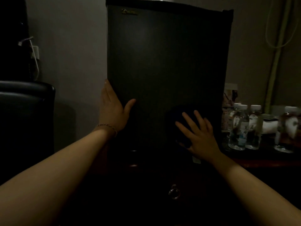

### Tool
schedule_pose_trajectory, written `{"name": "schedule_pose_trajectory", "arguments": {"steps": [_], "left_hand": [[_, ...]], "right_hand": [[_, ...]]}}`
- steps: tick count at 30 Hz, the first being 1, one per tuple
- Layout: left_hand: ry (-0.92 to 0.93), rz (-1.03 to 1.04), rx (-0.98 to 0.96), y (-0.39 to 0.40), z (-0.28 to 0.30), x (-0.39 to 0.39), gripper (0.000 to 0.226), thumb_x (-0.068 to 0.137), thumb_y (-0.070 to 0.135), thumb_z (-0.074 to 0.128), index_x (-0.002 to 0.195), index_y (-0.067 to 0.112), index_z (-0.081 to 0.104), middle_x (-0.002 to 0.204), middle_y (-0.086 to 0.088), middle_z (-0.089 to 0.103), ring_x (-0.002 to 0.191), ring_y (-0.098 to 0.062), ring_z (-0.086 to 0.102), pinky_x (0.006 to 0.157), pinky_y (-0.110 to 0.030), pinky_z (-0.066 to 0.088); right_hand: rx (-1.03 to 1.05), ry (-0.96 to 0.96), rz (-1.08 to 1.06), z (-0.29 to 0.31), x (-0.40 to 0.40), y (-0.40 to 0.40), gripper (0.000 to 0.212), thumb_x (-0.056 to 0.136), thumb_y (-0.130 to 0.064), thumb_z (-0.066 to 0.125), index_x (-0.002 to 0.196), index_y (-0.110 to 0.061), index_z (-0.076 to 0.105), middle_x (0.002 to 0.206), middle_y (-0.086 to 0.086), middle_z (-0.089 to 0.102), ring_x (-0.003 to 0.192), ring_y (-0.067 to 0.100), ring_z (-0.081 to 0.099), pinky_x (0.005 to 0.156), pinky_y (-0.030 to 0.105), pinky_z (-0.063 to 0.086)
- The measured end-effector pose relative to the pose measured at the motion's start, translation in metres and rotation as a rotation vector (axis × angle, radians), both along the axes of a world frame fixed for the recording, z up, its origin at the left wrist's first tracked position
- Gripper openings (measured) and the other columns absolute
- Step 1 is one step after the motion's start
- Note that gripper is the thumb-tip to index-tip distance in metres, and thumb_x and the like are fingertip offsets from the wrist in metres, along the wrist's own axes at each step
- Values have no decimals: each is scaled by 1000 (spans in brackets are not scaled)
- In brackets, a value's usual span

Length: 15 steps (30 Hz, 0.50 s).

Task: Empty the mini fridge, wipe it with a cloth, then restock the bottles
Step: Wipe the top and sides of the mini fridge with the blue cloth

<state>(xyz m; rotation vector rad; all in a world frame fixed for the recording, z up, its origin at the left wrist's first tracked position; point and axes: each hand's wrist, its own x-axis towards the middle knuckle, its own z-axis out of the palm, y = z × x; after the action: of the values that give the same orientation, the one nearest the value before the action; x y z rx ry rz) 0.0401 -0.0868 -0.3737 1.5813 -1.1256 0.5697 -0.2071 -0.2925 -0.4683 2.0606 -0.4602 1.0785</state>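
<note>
Hands work together: left hand (112, 108) braces the closed black mini fridge (167, 70) edge, steadying it while right hand (197, 134), fingers spread, presses a dark cloth (179, 121) flat to wipe

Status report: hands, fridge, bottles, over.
Left hand braces fridge door edge. Right hand presses cloth on shut door. Bottles out, right side.

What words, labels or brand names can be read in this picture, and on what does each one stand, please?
No text can be read here.
Gold badge at the top left of the black mini fridge door: too dark and blurred to read.
Labels on the clear plastic water bottles with white caps on the right: print too small and blurred to read.
</note>
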Motion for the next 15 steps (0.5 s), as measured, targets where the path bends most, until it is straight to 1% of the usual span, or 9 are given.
{"name": "schedule_pose_trajectory", "arguments": {"steps": [4,8,9,12,14,15], "left_hand": [[8,-1,11,1,0,-2,103,89,49,62,154,12,-8,163,-11,1,149,-26,9,121,-40,13],[14,14,15,0,1,-1,103,89,51,61,154,13,-9,163,-11,2,149,-26,10,121,-40,13],[24,14,16,0,2,-2,103,89,51,61,154,14,-9,163,-11,2,149,-26,10,120,-40,13],[24,0,5,-1,1,-4,103,89,49,62,154,14,-9,163,-10,1,149,-26,10,120,-40,13],[32,-8,2,1,2,-4,102,89,48,62,154,12,-8,163,-10,2,149,-26,9,121,-40,13],[37,-13,4,1,2,-3,102,89,48,62,154,11,-8,163,-10,1,149,-25,9,121,-40,12]], "right_hand": [[-12,22,-7,6,-22,-14,76,90,-61,43,157,-39,13,167,-2,6,153,31,1,116,52,11],[-4,14,-49,8,-36,-23,79,90,-61,40,158,-38,7,168,-1,1,153,33,-1,118,52,6],[-2,12,-59,8,-36,-23,78,90,-61,39,158,-37,8,168,0,0,153,34,-1,118,52,6],[9,18,-87,9,-28,-17,78,90,-62,37,158,-37,7,168,3,-2,153,37,-3,115,60,12],[14,22,-103,15,-15,-7,79,90,-64,36,158,-37,5,168,4,-3,152,38,-4,115,61,11],[6,23,-104,21,-5,1,79,90,-64,36,158,-36,7,168,4,-2,152,39,-3,114,60,11]]}}
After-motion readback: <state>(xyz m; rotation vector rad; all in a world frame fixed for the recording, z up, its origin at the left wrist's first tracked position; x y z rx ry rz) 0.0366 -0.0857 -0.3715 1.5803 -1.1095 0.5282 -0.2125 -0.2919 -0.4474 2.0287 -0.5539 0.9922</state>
